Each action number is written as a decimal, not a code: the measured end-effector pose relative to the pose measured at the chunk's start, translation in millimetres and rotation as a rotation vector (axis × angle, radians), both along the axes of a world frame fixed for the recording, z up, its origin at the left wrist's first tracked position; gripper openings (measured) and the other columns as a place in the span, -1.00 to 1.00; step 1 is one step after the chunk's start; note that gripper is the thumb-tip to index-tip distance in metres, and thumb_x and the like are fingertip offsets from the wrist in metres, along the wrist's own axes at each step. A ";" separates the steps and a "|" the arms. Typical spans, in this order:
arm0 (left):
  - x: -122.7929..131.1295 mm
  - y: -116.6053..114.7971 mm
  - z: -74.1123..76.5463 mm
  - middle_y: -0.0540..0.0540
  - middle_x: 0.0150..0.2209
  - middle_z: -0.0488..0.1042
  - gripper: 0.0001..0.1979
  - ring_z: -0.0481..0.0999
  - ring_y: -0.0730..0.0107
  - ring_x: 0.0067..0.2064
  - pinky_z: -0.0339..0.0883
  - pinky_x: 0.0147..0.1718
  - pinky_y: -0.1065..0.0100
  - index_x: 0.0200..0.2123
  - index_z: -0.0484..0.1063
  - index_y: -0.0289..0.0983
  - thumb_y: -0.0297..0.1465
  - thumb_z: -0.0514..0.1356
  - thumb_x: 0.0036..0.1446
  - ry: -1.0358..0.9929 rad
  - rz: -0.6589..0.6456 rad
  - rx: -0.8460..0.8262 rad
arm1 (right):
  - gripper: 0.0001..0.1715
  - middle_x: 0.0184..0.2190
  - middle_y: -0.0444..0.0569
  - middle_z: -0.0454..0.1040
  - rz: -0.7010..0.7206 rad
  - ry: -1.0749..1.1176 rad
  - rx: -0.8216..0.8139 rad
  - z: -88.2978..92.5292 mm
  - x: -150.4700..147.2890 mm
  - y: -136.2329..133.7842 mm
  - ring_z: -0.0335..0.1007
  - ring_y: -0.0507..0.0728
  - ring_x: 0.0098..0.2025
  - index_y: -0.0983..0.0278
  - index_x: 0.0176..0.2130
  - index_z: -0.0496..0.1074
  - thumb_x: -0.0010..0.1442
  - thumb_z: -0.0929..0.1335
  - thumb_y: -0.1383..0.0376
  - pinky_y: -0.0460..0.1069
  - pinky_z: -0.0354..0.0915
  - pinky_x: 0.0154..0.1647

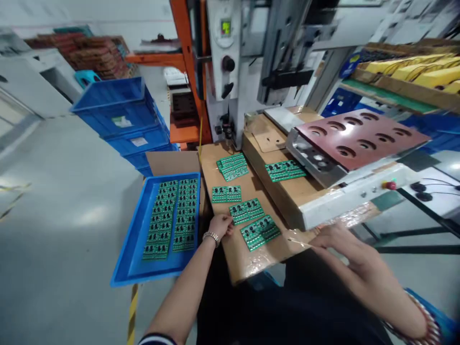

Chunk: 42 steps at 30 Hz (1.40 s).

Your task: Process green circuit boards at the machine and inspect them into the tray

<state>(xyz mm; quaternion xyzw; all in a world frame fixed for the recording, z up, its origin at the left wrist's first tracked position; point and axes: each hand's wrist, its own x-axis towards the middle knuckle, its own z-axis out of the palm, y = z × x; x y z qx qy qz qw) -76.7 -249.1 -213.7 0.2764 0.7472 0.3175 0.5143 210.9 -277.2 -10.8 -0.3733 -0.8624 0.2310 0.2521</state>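
Note:
My left hand (222, 226) is closed, with its fingertips pinching the left edge of a green circuit board (247, 211) that carries black round parts. Just in front of that board lies another circuit board (260, 232), partly in shadow. My right hand (347, 251) is closed on a thin pale stick (300, 242) with a small dark tip, pointing left over the cardboard surface. A smaller circuit board (226, 194) rests farther back, beyond my left hand. Behind it, a few overlapping boards (233, 166) are piled.
To the left, a blue tray (124, 249) holds two rows of boards. Stacked blue crates (111, 108) stand behind it. On the right, a machine carries a reddish fixture plate (359, 136) with curved slots, and one board (285, 170) lies beside it. A red button (389, 185) sits on its frame.

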 end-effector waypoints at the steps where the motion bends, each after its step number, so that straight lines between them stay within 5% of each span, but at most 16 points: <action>1: 4.1 3.4 2.0 -0.12 -0.18 0.47 -0.76 0.50 0.35 -0.31 0.44 -0.40 0.23 -0.11 0.38 -0.30 -0.35 0.14 0.16 -0.018 0.009 -0.025 | -0.90 -0.38 -0.07 0.42 -0.024 0.019 -0.007 -0.7 10.5 -2.2 0.34 0.07 -0.29 0.20 -0.28 0.37 0.20 0.26 0.33 0.00 0.28 -0.25; 7: 15.0 6.2 23.2 -0.14 -0.11 0.44 -0.72 0.49 0.25 -0.22 0.43 -0.32 0.16 -0.07 0.37 -0.29 -0.35 0.15 0.15 -0.067 0.173 -0.027 | -0.87 -0.35 -0.06 0.43 -0.062 0.134 -0.033 -4.8 57.9 -14.9 0.35 0.09 -0.26 0.20 -0.25 0.39 0.21 0.26 0.32 0.01 0.29 -0.23; 13: 24.4 -10.8 58.4 -0.14 -0.12 0.45 -0.73 0.49 0.29 -0.25 0.44 -0.35 0.19 -0.06 0.36 -0.29 -0.36 0.14 0.16 -0.201 0.378 0.180 | -0.89 -0.32 -0.06 0.39 -0.091 0.266 0.014 -6.9 81.8 -28.4 0.34 0.05 -0.27 0.20 -0.26 0.39 0.20 0.27 0.35 -0.05 0.29 -0.27; 19: 34.1 -71.6 113.0 -0.11 -0.18 0.47 -0.83 0.49 0.34 -0.28 0.43 -0.36 0.23 -0.16 0.40 -0.29 -0.42 0.15 0.15 -0.347 0.446 0.403 | -0.86 -0.39 -0.07 0.40 0.000 0.323 0.099 -0.5 80.5 -36.2 0.32 0.04 -0.34 0.22 -0.26 0.38 0.21 0.25 0.40 -0.05 0.29 -0.32; 24: 83.5 -134.3 160.6 -0.02 -0.35 0.49 -0.89 0.49 0.40 -0.33 0.44 -0.36 0.31 -0.38 0.43 -0.33 -0.53 0.29 -0.03 -0.478 0.378 0.486 | -0.81 -0.42 -0.06 0.36 0.079 0.344 0.266 8.9 57.9 -41.7 0.24 0.03 -0.36 0.26 -0.25 0.38 0.15 0.27 0.50 -0.04 0.23 -0.36; 28: 122.3 -160.4 187.2 0.08 -0.51 0.46 -0.79 0.47 0.46 -0.44 0.47 -0.42 0.35 -0.48 0.42 -0.28 -0.50 0.40 -0.20 -0.544 0.345 0.482 | -0.79 -0.40 -0.03 0.35 0.144 0.291 0.313 12.8 42.2 -49.0 0.18 0.06 -0.34 0.28 -0.24 0.40 0.13 0.28 0.50 0.00 0.20 -0.34; 33: 140.5 -168.1 200.9 0.09 -0.57 0.45 -0.77 0.46 0.47 -0.49 0.46 -0.49 0.39 -0.54 0.44 -0.27 -0.46 0.44 -0.29 -0.584 0.291 0.461 | -0.81 -0.45 -0.03 0.34 0.175 0.259 0.372 19.1 38.7 -56.7 0.15 0.08 -0.31 0.33 -0.27 0.41 0.13 0.27 0.52 0.02 0.20 -0.29; 42: 148.3 -168.8 204.3 0.07 -0.62 0.45 -0.79 0.42 0.47 -0.54 0.45 -0.51 0.37 -0.58 0.46 -0.26 -0.43 0.44 -0.31 -0.535 0.241 0.472 | -0.84 -0.44 -0.02 0.34 0.150 0.194 0.353 22.9 44.0 -58.5 0.17 0.09 -0.29 0.33 -0.29 0.42 0.12 0.29 0.51 0.03 0.22 -0.29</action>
